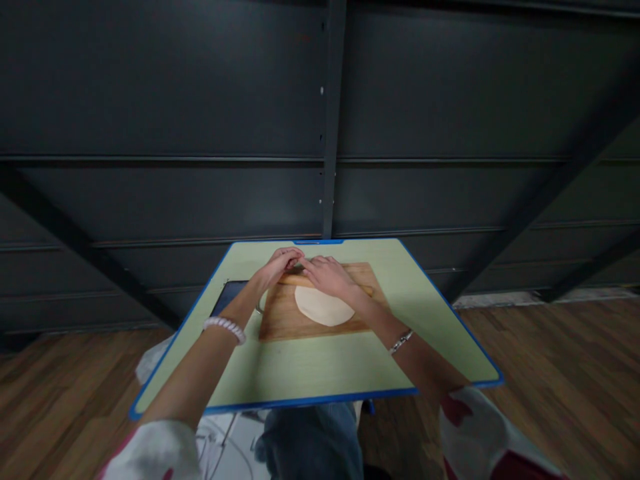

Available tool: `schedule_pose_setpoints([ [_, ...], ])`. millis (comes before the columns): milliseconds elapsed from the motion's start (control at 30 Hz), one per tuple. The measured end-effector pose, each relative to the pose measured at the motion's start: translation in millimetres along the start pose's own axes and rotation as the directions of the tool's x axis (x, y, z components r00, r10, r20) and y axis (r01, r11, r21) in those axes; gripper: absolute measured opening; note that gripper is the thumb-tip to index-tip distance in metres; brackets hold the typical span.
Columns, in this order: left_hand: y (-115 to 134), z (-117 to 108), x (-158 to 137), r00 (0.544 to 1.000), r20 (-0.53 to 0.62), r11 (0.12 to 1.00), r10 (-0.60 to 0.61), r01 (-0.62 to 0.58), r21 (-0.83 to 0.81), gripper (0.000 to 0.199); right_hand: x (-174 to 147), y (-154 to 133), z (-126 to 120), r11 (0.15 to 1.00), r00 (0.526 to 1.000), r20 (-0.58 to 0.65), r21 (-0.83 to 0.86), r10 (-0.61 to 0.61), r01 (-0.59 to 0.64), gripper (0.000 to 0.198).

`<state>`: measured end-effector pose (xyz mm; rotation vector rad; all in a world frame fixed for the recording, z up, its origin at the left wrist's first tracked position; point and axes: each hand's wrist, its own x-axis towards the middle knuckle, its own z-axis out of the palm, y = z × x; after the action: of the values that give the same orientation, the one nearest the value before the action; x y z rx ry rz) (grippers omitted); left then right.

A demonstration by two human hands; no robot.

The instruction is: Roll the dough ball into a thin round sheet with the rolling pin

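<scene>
A flat round of pale dough (323, 306) lies on a wooden board (280, 319) in the middle of a light green table with a blue rim (320, 402). A wooden rolling pin (367, 290) lies across the far edge of the dough. My left hand (279, 263) and my right hand (327, 275) both press down on the pin with fingers curled over it, side by side. A beaded bracelet is on my left wrist and a metal one on my right.
A dark flat object (226, 298) lies on the table left of the board, partly under my left forearm. Dark metal shelving (327, 133) stands right behind the table. Wooden floor (560, 373) spreads on both sides. My knees show below the table's near edge.
</scene>
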<state>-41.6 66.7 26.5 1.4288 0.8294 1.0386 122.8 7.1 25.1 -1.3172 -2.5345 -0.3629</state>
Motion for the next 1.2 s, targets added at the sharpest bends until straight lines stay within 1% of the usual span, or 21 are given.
schedule_pose_setpoints([
  [133,-5,-3,4,1.0,-0.007,1.0,-0.007,0.007,-0.02,0.011,0,1,1,1.0,1.0,0.0,0.02,0.007,-0.007,0.036],
  [200,-6,-6,4,1.0,0.009,0.999,-0.021,0.021,-0.031,0.009,-1,2,2,1.0,1.0,-0.005,0.023,0.002,-0.002,0.036],
  [333,-3,-10,0,0.99,0.123,0.996,-0.07,0.076,-0.051,0.008,-3,2,3,1.0,1.0,-0.013,0.004,-0.019,0.019,0.035],
  [433,2,-12,-2,0.974,0.189,0.992,-0.129,0.124,0.035,0.011,-6,3,3,0.999,0.999,-0.009,-0.021,-0.033,0.033,0.035],
  [500,5,-13,-3,0.968,0.221,0.984,-0.121,0.087,0.156,0.015,-9,3,2,0.999,0.999,-0.01,-0.034,-0.033,0.033,0.035],
  [633,8,-9,-4,0.964,0.266,0.927,-0.009,-0.091,0.364,0.019,-17,3,-3,0.998,0.999,0.001,-0.046,-0.046,0.046,0.035],
  [733,9,-2,-10,0.961,0.269,0.864,0.067,-0.191,0.466,0.017,-23,5,-7,0.995,0.996,0.016,-0.048,-0.084,0.085,0.033],
  [800,9,2,-15,0.953,0.288,0.837,0.095,-0.233,0.495,0.016,-28,8,-8,0.991,0.992,0.032,-0.051,-0.123,0.125,0.031],
  [900,12,6,-21,0.947,0.303,0.825,0.108,-0.255,0.504,0.014,-33,14,-10,0.984,0.983,0.063,-0.037,-0.173,0.176,0.03],
  [967,14,6,-21,0.944,0.315,0.818,0.1,-0.259,0.515,0.012,-35,18,-10,0.982,0.98,0.073,-0.015,-0.187,0.188,0.033],
  [1100,18,4,-17,0.924,0.378,0.796,0.062,-0.274,0.54,0.011,-37,20,-8,0.982,0.981,0.055,0.029,-0.186,0.184,0.037],
  [1200,22,2,-13,0.909,0.416,0.763,0.024,-0.286,0.58,0.009,-37,18,-7,0.977,0.976,0.037,0.019,-0.213,0.212,0.039],
])
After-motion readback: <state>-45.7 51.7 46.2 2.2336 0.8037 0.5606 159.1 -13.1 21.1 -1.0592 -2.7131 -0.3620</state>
